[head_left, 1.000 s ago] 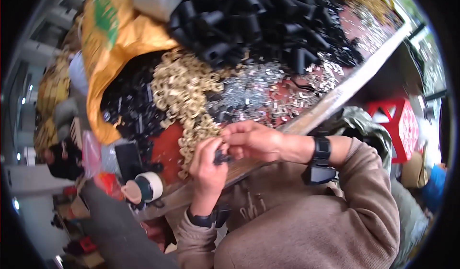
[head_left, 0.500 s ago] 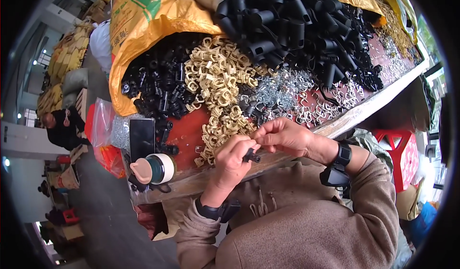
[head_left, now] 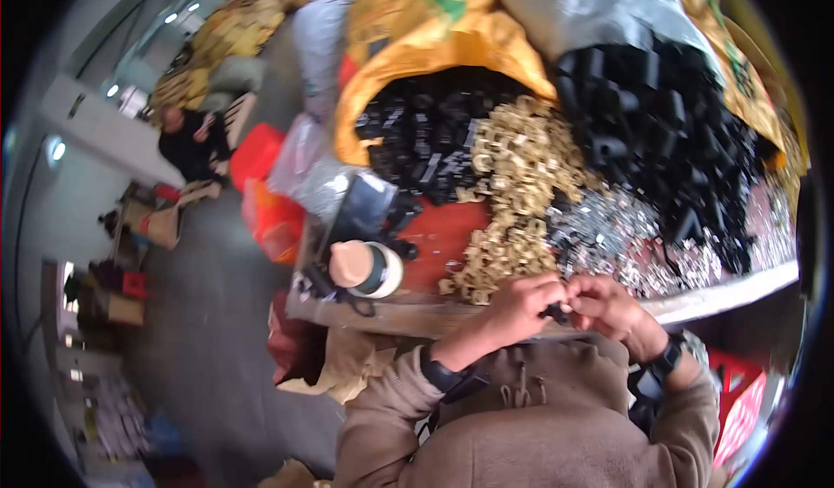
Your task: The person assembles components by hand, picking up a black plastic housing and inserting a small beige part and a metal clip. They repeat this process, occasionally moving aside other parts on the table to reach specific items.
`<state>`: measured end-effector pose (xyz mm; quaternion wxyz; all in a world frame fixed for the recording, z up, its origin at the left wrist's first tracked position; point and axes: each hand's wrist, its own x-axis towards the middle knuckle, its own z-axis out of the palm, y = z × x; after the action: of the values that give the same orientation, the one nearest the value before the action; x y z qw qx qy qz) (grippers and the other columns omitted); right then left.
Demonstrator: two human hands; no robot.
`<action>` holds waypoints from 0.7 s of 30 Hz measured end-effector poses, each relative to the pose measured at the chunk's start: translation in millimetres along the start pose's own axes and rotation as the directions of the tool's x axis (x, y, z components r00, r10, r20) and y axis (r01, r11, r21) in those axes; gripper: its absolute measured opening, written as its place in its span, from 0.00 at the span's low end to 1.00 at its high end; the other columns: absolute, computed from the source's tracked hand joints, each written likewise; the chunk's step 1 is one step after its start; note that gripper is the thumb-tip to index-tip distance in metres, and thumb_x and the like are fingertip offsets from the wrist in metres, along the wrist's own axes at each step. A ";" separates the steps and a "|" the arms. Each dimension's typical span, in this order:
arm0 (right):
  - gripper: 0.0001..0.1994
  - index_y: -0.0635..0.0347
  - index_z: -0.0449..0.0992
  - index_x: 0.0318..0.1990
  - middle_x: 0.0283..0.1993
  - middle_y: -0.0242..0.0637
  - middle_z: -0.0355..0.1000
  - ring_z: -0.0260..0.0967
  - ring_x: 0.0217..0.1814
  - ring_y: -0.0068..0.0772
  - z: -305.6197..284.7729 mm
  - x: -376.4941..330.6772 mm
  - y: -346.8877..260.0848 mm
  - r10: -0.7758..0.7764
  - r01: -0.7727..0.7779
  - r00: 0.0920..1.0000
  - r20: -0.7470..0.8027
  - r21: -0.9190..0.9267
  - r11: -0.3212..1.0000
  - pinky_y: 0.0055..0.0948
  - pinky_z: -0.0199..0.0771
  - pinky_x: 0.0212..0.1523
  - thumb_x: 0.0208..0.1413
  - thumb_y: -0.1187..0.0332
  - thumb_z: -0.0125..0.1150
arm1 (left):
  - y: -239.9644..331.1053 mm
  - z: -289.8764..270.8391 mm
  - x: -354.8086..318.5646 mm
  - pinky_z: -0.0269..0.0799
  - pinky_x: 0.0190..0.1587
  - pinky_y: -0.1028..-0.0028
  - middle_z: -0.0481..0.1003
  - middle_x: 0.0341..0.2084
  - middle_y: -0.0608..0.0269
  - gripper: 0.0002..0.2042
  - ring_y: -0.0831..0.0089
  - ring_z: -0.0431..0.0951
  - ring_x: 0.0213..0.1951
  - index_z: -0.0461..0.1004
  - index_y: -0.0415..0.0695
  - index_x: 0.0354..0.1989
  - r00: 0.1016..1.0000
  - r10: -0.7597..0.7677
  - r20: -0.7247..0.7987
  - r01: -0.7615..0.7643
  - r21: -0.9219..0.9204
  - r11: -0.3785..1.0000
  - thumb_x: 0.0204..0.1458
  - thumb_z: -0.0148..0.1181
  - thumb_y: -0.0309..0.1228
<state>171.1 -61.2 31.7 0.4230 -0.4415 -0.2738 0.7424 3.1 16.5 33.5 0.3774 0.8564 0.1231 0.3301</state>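
Note:
Close together at the table's front edge, my two hands work on a small black plastic part (head_left: 554,313). My left hand (head_left: 519,308) is closed around it, and the part's end sticks out below the fingers. The fingertips of my right hand (head_left: 611,312) are pinched together against the left fingertips; whatever lies between them is too small and blurred to make out. Just beyond the hands spreads a heap of cream-gold ring-shaped clips (head_left: 521,175). Small silvery metal pieces (head_left: 608,232) lie scattered to its right.
An orange woven sack (head_left: 443,45) spills black fittings (head_left: 413,136). At right, black tubes (head_left: 647,114) pour from a grey sack (head_left: 582,6). A lidded cup (head_left: 378,271) and a dark phone-like slab (head_left: 363,205) stand at left. A red stool (head_left: 738,401) is at right; another person (head_left: 193,145) sits far left.
The whole view has swung left, so the table and my hands appear farther right, and the picture is blurred. Both hands stay together at the black part.

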 end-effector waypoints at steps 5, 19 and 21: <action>0.04 0.62 0.67 0.29 0.21 0.28 0.63 0.60 0.19 0.17 -5.1 0.6 0.9 -0.036 0.033 0.997 0.068 0.039 0.999 0.13 0.59 0.19 0.48 0.72 0.54 | 0.2 1.1 2.5 0.66 0.21 0.73 0.66 0.18 0.64 0.09 0.70 0.71 0.21 0.65 0.41 0.21 0.998 -0.058 0.018 0.057 0.014 0.998 0.31 0.58 0.19; 0.08 0.60 0.64 0.27 0.23 0.25 0.61 0.53 0.20 0.15 -3.5 2.0 0.1 -0.342 0.325 0.939 -0.042 -0.223 0.919 0.15 0.54 0.21 0.49 0.68 0.54 | -14.9 16.4 -8.2 0.68 0.26 0.79 0.68 0.29 0.66 0.13 0.77 0.70 0.27 0.64 0.41 0.37 0.749 -0.513 0.420 0.516 -0.855 0.054 0.46 0.53 0.35; 0.08 0.60 0.63 0.27 0.23 0.24 0.60 0.52 0.21 0.14 -0.3 2.5 1.3 -0.374 0.350 0.927 -0.042 -0.270 0.897 0.15 0.54 0.21 0.49 0.68 0.54 | -15.4 18.9 -10.7 0.68 0.28 0.79 0.67 0.30 0.67 0.14 0.78 0.70 0.27 0.63 0.41 0.39 0.734 -0.535 0.418 0.519 -0.853 0.047 0.48 0.52 0.36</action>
<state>170.3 -59.6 29.5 0.5048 -0.4680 -0.4254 0.5875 8.1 11.5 7.8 0.8947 0.3512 0.2100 0.1791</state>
